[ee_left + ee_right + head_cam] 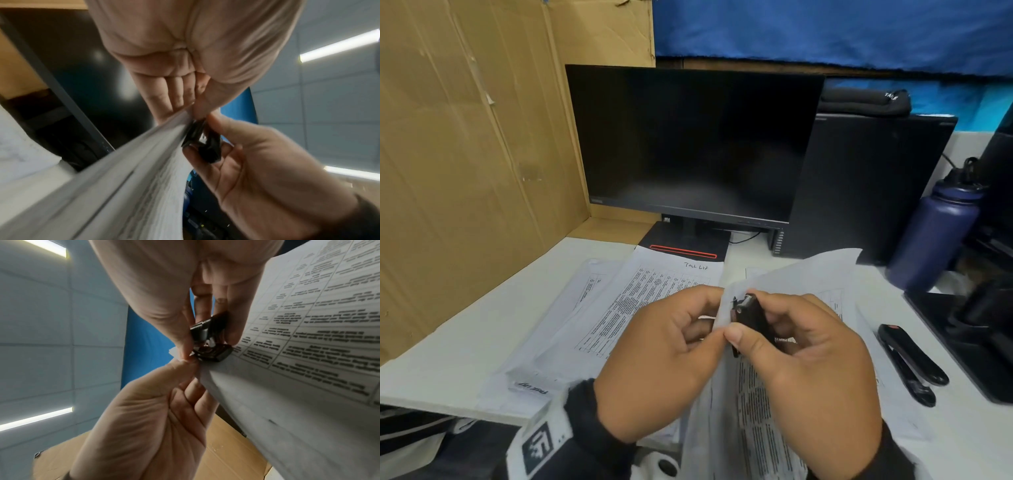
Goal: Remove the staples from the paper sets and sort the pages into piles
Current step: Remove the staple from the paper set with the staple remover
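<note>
A stapled paper set [756, 428] with printed tables is held up above the desk edge. My left hand [709, 322] pinches its top corner between thumb and fingers. My right hand [751, 318] grips a small black staple remover [748, 315], whose metal claws sit against that same corner. In the left wrist view the paper set [133, 170] runs edge-on, with the staple remover [203, 142] at its corner. The right wrist view shows the staple remover [209, 340] biting at the paper set [298, 369] beside my left thumb. The staple itself is hidden.
Loose printed pages [654, 298] and another pile [571, 308] lie on the white desk below a dark monitor [688, 144]. A black stapler [911, 363] lies at the right, near a navy bottle [935, 236] and a computer tower [866, 185]. Cardboard [465, 154] walls the left.
</note>
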`<state>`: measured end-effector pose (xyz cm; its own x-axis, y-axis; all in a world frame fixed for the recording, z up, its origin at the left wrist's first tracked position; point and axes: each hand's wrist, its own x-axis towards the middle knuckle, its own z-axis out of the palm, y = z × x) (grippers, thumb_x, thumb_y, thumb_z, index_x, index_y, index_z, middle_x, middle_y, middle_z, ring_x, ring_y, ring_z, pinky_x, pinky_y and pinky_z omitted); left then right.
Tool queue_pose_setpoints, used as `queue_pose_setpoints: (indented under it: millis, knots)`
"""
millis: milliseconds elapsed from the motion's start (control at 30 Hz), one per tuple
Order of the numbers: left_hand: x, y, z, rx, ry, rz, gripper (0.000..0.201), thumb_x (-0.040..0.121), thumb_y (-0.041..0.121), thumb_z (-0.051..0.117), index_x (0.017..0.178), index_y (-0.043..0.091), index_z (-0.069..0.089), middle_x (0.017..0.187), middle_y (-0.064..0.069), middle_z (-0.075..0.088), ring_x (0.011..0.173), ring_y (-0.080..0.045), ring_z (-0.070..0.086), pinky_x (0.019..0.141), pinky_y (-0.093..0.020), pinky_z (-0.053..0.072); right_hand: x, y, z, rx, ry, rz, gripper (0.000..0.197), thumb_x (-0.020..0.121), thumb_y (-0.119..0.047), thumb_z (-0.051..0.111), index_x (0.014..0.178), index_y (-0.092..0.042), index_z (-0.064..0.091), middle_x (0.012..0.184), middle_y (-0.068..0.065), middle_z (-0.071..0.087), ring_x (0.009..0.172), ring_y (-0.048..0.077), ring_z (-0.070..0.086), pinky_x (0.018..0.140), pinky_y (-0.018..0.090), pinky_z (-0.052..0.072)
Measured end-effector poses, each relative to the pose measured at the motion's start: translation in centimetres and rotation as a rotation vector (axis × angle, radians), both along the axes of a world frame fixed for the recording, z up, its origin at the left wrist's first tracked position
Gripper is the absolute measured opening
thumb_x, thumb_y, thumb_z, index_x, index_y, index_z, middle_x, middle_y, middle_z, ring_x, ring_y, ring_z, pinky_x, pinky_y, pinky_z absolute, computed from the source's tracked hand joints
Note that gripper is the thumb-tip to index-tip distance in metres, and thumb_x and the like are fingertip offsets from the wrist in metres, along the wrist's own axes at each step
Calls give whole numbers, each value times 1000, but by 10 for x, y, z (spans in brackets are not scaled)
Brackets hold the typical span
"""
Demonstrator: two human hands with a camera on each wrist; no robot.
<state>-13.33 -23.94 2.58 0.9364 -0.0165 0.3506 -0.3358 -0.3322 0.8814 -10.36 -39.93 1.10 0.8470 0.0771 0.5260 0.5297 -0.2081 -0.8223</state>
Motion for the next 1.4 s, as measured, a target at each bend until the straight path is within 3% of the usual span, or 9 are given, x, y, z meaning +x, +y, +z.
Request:
queue_pose_setpoints:
  millis: [67,233,367,800,867,1000,1100,1167,1400]
  knots:
    - [-1,-4,-3,101,-74,74,30,99,8,62,113,31,75,99,15,80,93,-3,75,82,-26,59,0,2,-1,13,-9,-22,30,66,-28,87,92,-38,76,90,-15,69,90,5,67,76,18,54]
    - [1,-8,-13,126,-131,188,21,95,22,56,104,30,74,87,4,78,82,-19,73,73,-42,58,-3,6,-5,14,-3,-42,24,72,-28,83,92,-38,73,93,-15,68,93,3,66,78,15,52]
    - [3,-7,-13,152,-154,196,26,99,11,63,105,33,76,89,12,78,84,-14,73,73,-35,57,-1,4,-7,25,79,-1,20,77,-26,80,93,-37,73,93,-12,72,90,7,69,80,30,56]
    - [14,1,-28,140,-44,192,25,92,25,56,104,28,78,88,4,77,85,-17,72,79,-39,56,21,1,-9,140,426,181,14,87,-9,74,95,-21,77,89,3,78,86,24,74,88,55,57]
    - [15,-1,-29,132,-41,189,25,96,19,59,102,32,78,86,9,77,83,-10,71,76,-34,57,20,2,-11,107,395,158,13,86,-12,75,93,-23,76,88,-1,77,84,17,73,87,48,58]
    - [13,-6,-24,20,26,138,20,93,19,59,85,27,76,70,4,72,68,-5,60,67,-32,54,10,7,-7,-166,56,-106,20,76,-28,81,86,-34,65,87,-17,64,86,1,62,74,13,49]
    - [9,-5,-15,-48,24,99,42,91,44,54,74,6,64,69,-22,56,64,-21,53,70,-58,55,5,7,-4,-210,-84,-122,22,74,-29,83,86,-34,66,85,-18,58,86,6,61,72,20,49]
    - [8,-3,-10,-46,-3,118,45,93,45,53,71,6,59,69,-24,54,62,-25,52,68,-60,54,4,6,-3,-183,-114,-100,23,74,-26,84,88,-33,68,86,-17,59,86,5,62,71,17,49]
    - [8,-7,-12,85,-120,233,37,94,37,53,63,17,49,55,7,45,55,-6,41,53,-25,36,0,15,-5,-8,78,9,15,83,-37,71,95,-32,64,93,-13,66,91,4,63,74,9,44]
